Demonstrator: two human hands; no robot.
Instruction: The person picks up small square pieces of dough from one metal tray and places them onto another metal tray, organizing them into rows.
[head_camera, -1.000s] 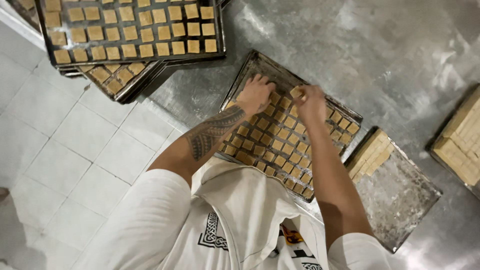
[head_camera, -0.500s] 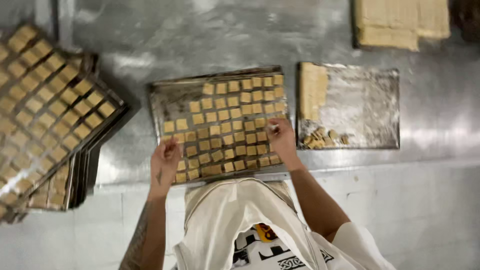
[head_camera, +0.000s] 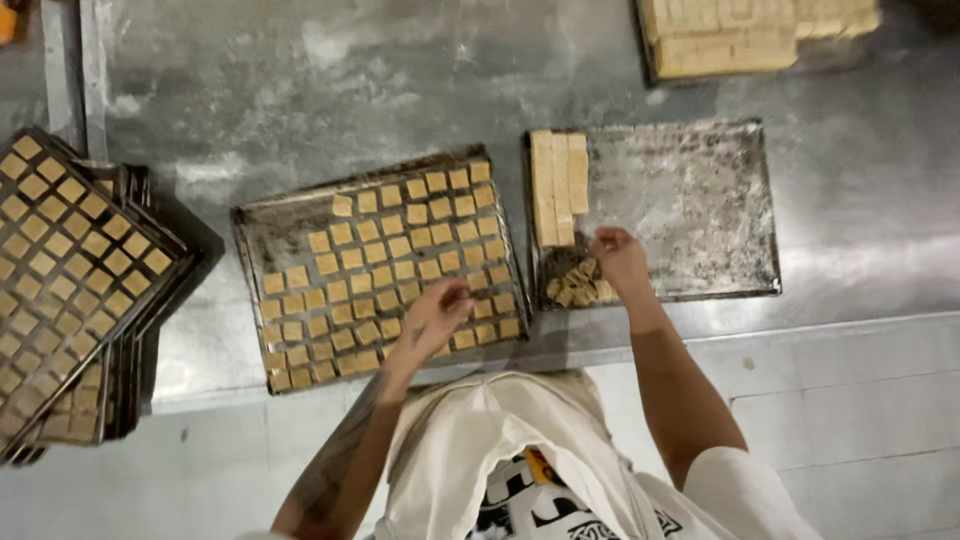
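On the right tray (head_camera: 700, 200), right hand (head_camera: 620, 262) touches dough pieces (head_camera: 575, 285)

a scuffed steel surface (head_camera: 330, 90) carries a tray (head_camera: 262, 232) of dough squares, a second tray (head_camera: 700, 200) just beside it, a stack of filled trays (head_camera: 150, 300) at one edge, and a dough block (head_camera: 750, 35).

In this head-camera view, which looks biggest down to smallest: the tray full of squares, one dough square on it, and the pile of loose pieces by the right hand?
1. Tray of squares, by far the largest.
2. Pile of loose pieces, beside the right hand.
3. One dough square, smallest.
All sit on the same table, so nearness hardly skews this.
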